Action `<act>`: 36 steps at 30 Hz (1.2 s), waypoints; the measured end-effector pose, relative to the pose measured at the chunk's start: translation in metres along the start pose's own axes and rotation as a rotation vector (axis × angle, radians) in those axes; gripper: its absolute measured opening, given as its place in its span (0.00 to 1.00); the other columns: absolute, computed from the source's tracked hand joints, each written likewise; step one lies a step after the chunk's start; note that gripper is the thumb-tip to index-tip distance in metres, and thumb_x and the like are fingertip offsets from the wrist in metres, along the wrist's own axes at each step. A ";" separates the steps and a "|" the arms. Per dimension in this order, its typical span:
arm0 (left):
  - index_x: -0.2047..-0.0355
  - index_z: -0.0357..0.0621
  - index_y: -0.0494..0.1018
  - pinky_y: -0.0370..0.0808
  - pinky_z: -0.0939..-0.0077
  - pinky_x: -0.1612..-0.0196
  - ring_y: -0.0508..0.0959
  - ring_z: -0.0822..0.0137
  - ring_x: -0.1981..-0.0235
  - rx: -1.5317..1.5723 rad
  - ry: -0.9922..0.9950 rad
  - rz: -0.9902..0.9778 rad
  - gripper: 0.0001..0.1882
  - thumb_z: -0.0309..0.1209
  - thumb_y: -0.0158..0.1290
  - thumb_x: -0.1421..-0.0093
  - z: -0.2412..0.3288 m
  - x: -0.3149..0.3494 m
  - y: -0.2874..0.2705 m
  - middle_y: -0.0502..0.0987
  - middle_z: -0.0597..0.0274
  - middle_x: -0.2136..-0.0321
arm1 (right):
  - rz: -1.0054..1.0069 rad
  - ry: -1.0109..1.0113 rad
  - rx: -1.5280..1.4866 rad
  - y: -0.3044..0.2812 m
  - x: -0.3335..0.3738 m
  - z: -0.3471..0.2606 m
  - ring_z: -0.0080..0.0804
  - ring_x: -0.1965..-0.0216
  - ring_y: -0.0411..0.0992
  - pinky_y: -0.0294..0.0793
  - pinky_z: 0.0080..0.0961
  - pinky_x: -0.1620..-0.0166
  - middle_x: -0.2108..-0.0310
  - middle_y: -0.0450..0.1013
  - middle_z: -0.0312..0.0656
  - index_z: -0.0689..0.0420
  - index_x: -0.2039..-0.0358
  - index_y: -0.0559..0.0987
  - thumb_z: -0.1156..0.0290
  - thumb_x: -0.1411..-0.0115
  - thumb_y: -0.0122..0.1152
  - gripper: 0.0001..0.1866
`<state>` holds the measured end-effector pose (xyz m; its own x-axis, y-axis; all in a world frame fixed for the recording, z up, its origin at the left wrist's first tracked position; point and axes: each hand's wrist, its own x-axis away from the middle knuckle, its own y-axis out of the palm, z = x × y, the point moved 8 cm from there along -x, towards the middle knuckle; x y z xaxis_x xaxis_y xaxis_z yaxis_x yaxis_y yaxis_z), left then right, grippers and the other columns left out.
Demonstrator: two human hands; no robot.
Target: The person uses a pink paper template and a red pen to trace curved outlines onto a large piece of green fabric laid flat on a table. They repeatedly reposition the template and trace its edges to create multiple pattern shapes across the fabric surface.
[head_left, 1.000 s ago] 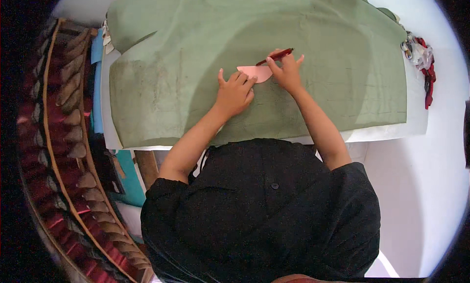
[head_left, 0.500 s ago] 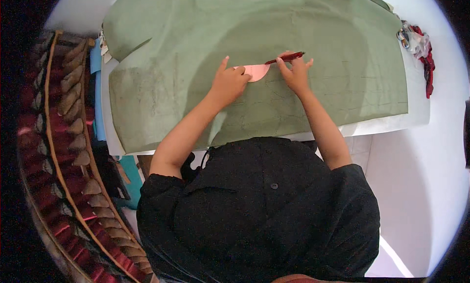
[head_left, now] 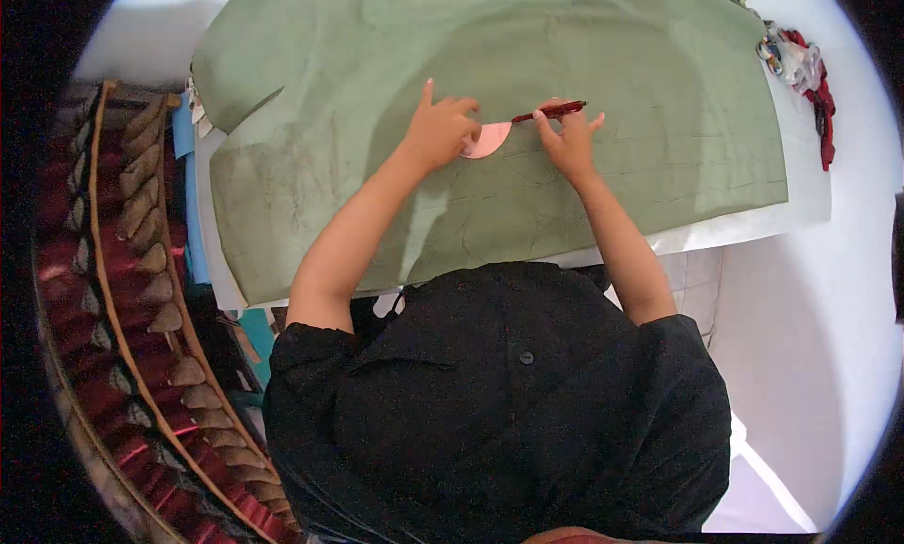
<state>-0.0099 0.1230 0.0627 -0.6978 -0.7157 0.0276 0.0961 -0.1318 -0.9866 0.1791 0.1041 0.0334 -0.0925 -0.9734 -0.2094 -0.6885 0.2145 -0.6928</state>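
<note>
A small pink half-round piece (head_left: 492,140), perhaps paper or card, lies on the large green sheet (head_left: 311,177). At its left end is my left hand (head_left: 443,131), with thumb and bent fingers closed on the piece and the outer finger sticking up. The fingers hide that end. My right hand (head_left: 569,141) grips a dark red pen (head_left: 556,112) near its middle. The pen lies nearly level, its tip pointing left at the upper right corner of the pink piece. Whether the tip touches the sheet, I cannot tell.
Thin dark lines mark the green sheet, which has a slit at its far left. White tabletop (head_left: 744,231) shows along the near edge. A clear plastic bag (head_left: 800,68) and red cloth (head_left: 825,120) hang at the far right. Wooden-railed red furniture (head_left: 141,356) stands left.
My left hand has shifted slightly up and its fingers have changed their hold. The pink piece has moved a little left, away from the pen. My right hand has barely moved.
</note>
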 end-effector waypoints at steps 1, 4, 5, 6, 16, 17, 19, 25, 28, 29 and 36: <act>0.70 0.61 0.77 0.50 0.35 0.38 0.73 0.66 0.51 0.010 -0.029 0.014 0.13 0.31 0.65 0.58 -0.002 -0.002 -0.003 0.72 0.74 0.52 | 0.013 -0.004 0.002 -0.001 0.001 0.000 0.30 0.54 0.71 0.24 0.71 0.42 0.60 0.74 0.30 0.49 0.63 0.77 0.58 0.41 0.58 0.10; 0.62 0.66 0.76 0.49 0.32 0.38 0.69 0.65 0.46 -0.004 -0.080 -0.008 0.22 0.33 0.67 0.60 -0.008 -0.008 -0.003 0.69 0.72 0.48 | 0.031 -0.001 0.001 -0.002 0.002 -0.001 0.30 0.54 0.70 0.25 0.72 0.43 0.60 0.74 0.31 0.48 0.64 0.77 0.59 0.42 0.59 0.09; 0.60 0.68 0.76 0.49 0.32 0.38 0.68 0.65 0.45 -0.016 -0.092 -0.026 0.24 0.34 0.68 0.61 -0.009 -0.008 -0.002 0.68 0.71 0.47 | 0.022 0.010 -0.006 -0.002 0.003 -0.001 0.31 0.53 0.70 0.26 0.73 0.43 0.60 0.73 0.31 0.47 0.64 0.77 0.59 0.42 0.59 0.09; 0.58 0.70 0.76 0.48 0.32 0.38 0.67 0.64 0.43 -0.029 -0.067 -0.043 0.26 0.34 0.68 0.60 -0.007 -0.009 -0.001 0.67 0.70 0.46 | 0.013 0.022 -0.013 -0.002 0.004 -0.002 0.32 0.53 0.69 0.28 0.74 0.43 0.60 0.73 0.31 0.47 0.65 0.78 0.59 0.43 0.60 0.09; 0.49 0.88 0.69 0.44 0.32 0.37 0.54 0.57 0.35 -0.130 0.028 -0.178 0.33 0.39 0.64 0.56 0.000 -0.008 0.008 0.57 0.68 0.37 | 0.100 0.018 -0.031 -0.009 0.006 0.000 0.32 0.52 0.70 0.24 0.70 0.41 0.59 0.74 0.31 0.49 0.63 0.78 0.58 0.41 0.58 0.10; 0.49 0.88 0.70 0.44 0.32 0.37 0.54 0.57 0.35 -0.125 0.024 -0.187 0.32 0.40 0.64 0.56 0.000 -0.008 0.007 0.57 0.68 0.37 | 0.101 0.048 -0.073 -0.011 0.007 0.001 0.31 0.52 0.70 0.25 0.70 0.41 0.59 0.74 0.31 0.47 0.62 0.78 0.58 0.41 0.58 0.10; 0.49 0.88 0.69 0.44 0.31 0.37 0.54 0.57 0.34 -0.139 0.020 -0.193 0.31 0.40 0.63 0.55 0.000 -0.008 0.009 0.57 0.68 0.36 | 0.103 0.080 -0.147 -0.016 0.009 0.001 0.31 0.52 0.70 0.25 0.70 0.41 0.59 0.73 0.30 0.46 0.61 0.78 0.58 0.42 0.59 0.11; 0.51 0.88 0.71 0.42 0.31 0.37 0.52 0.59 0.34 -0.060 -0.009 -0.164 0.30 0.41 0.64 0.56 -0.009 -0.007 0.015 0.57 0.68 0.37 | 0.114 0.028 -0.290 -0.018 0.026 -0.016 0.31 0.50 0.70 0.24 0.68 0.40 0.59 0.74 0.30 0.46 0.65 0.81 0.59 0.46 0.64 0.09; 0.52 0.88 0.72 0.41 0.31 0.36 0.51 0.59 0.33 -0.025 0.006 -0.193 0.29 0.42 0.64 0.56 -0.012 -0.012 0.016 0.57 0.68 0.36 | 0.105 -0.081 -0.275 -0.005 0.042 -0.036 0.31 0.49 0.69 0.26 0.68 0.40 0.60 0.75 0.30 0.45 0.67 0.82 0.61 0.48 0.67 0.08; 0.52 0.87 0.72 0.40 0.31 0.37 0.51 0.59 0.33 -0.009 0.011 -0.217 0.29 0.43 0.64 0.56 -0.012 -0.013 0.015 0.56 0.69 0.36 | 0.078 -0.128 -0.253 0.001 0.048 -0.047 0.31 0.49 0.69 0.26 0.68 0.40 0.60 0.75 0.30 0.45 0.67 0.82 0.61 0.48 0.67 0.08; 0.56 0.87 0.75 0.40 0.30 0.38 0.47 0.59 0.32 -0.116 0.144 -0.320 0.26 0.41 0.65 0.57 -0.010 -0.035 0.020 0.55 0.70 0.36 | 0.030 -0.278 -0.202 0.020 0.067 -0.092 0.29 0.49 0.69 0.22 0.64 0.39 0.62 0.77 0.29 0.46 0.68 0.82 0.66 0.51 0.69 0.08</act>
<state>0.0098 0.1524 0.0404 -0.7730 -0.5458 0.3234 -0.2186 -0.2494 -0.9434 0.0932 0.0359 0.0688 0.0650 -0.9020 -0.4269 -0.8195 0.1959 -0.5385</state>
